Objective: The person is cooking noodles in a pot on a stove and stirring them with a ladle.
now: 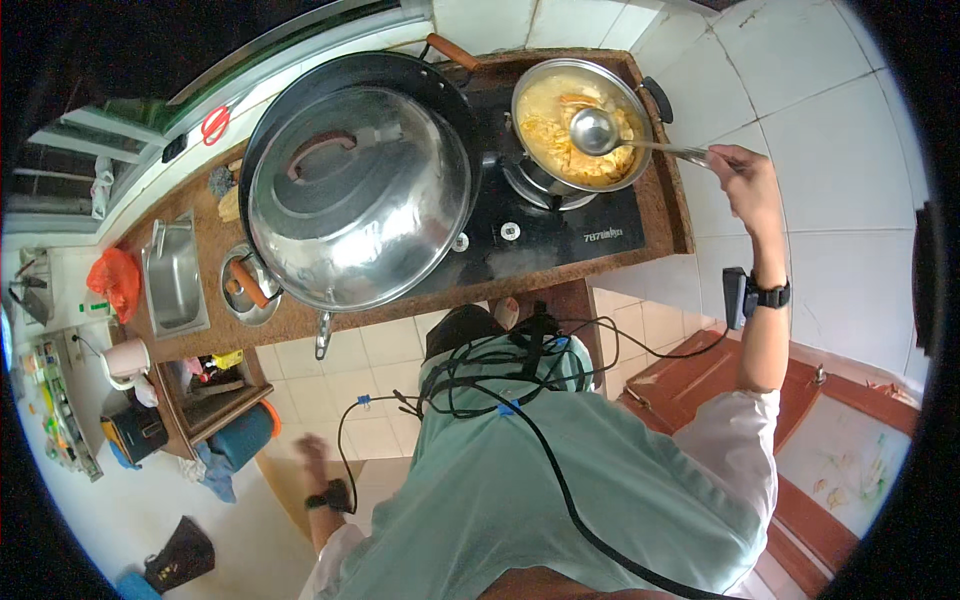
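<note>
My right hand (738,180) is closed around the handle of a metal ladle (594,132). The ladle's bowl is over a steel pot (519,118) on the right side of the stove. Pale broth with yellow, egg-like pieces (560,150) fills much of the pot. Low on the left, away from the counter, hangs my left hand (312,456); it is blurred, and its fingers cannot be made out. No object shows in it.
A large black wok (262,130) under a domed steel lid (400,200) covers the stove's left side. Left of it are a small round lid (262,305), a sink (175,275) and a red plastic bag (115,280). Black cables (560,480) run across my front.
</note>
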Action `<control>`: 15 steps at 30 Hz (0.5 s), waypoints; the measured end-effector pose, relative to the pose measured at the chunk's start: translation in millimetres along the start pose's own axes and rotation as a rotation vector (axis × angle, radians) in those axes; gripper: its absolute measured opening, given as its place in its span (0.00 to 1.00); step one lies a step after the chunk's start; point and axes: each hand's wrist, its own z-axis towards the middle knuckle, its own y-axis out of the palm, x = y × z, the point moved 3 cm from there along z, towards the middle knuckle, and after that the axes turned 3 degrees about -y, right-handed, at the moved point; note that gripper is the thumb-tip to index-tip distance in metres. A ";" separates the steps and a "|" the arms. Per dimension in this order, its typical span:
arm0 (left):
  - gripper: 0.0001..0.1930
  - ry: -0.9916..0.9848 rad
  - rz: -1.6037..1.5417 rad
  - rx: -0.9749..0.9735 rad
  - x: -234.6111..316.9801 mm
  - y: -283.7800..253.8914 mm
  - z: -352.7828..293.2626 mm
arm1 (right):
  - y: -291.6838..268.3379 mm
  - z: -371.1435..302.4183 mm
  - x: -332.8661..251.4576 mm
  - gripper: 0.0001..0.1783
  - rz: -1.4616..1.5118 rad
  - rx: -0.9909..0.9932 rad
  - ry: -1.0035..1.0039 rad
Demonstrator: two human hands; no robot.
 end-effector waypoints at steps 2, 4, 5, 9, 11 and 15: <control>0.14 0.104 -0.179 0.333 142.5 81.3 6.8 | 10.8 -3.7 13.8 0.14 0.124 -0.039 0.131; 0.11 0.448 -0.070 0.391 247.7 81.9 5.3 | 20.4 8.1 27.0 0.14 0.194 -0.079 0.181; 0.10 0.524 0.072 0.514 310.8 169.1 -35.2 | 23.9 8.7 29.2 0.15 0.246 -0.106 0.223; 0.09 0.856 0.345 0.206 402.4 293.2 -64.6 | 30.4 25.3 35.8 0.15 0.425 -0.134 0.233; 0.11 1.005 0.581 0.057 420.4 383.6 -66.4 | 21.2 24.0 38.8 0.14 0.465 -0.127 0.248; 0.20 1.357 0.996 -0.164 423.1 535.7 -66.4 | 1.1 14.2 38.2 0.14 0.483 -0.095 0.241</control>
